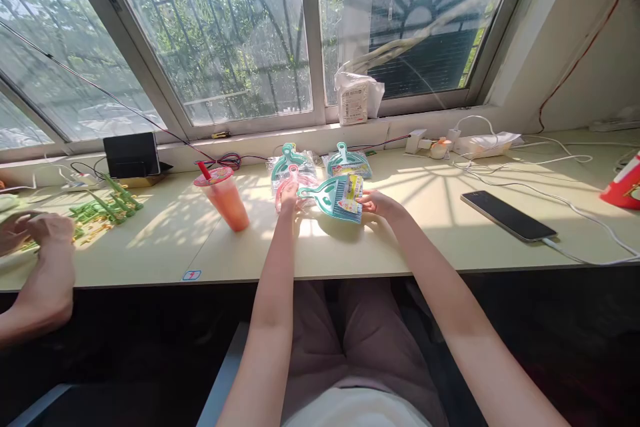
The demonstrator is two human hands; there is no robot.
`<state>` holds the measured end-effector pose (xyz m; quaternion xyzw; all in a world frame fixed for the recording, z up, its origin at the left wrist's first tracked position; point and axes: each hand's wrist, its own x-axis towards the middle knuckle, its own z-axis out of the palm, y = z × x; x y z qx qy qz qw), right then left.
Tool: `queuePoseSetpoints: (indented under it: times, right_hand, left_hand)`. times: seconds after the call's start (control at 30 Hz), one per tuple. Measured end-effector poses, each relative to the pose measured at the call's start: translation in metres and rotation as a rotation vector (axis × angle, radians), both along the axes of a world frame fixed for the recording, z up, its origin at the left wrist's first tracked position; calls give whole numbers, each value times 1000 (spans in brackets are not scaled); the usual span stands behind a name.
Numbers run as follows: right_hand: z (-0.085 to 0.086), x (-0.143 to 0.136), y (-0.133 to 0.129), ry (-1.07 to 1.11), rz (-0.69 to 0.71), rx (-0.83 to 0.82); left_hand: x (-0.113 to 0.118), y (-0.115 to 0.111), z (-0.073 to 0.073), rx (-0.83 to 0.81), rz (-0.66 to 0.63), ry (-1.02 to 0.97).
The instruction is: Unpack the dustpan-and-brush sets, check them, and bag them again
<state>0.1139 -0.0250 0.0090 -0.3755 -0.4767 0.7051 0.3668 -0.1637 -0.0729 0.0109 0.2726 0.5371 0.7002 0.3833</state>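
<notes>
Green dustpan (326,200): to the right of the cup (229,202), held face up with its handle toward the cup; a shadow on the worktop (395,250) suggests that it is raised a little.
Blue bristles (351,211): ranged along the pan's wide end, farthest from the cup; probably springy, and apt to bend if squeezed.
Yellow label (355,185): at the same wide end, beside the right hand; presumably card or film, easily creased.
Left hand (288,196): nearer the cup, fingers drawn in at the tip of the green handle; whether they close on that handle, on the pink set (281,191) behind, or on both cannot be told.
Right hand (379,204): on the side away from the cup, thumb and fingers pinching the pan's wide edge.
Weight and stiffness: judged light, with a thin, fairly rigid plastic body that should flex slightly rather than break.
Surface: glossy, likely slippery where film covers it.
Best hold: the slim handle on the cup side, with the second hand supporting the broad rim clear of the bristles.
Wrapped green sets (290,159): two, beyond and to the right of the cup, in clear crinkled wrapping that would probably slide under a loose grip.
</notes>
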Motion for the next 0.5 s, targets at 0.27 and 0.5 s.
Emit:
queuePoseSetpoints:
  times: [0.27, 0.5]
  right_hand:
    - [9, 15, 0, 17, -25, 7]
    - [1, 11, 2, 55, -179, -14]
  left_hand:
    - [-4, -4, 12, 196, 83, -168]
    - [-5, -5, 12, 166, -37, -147]
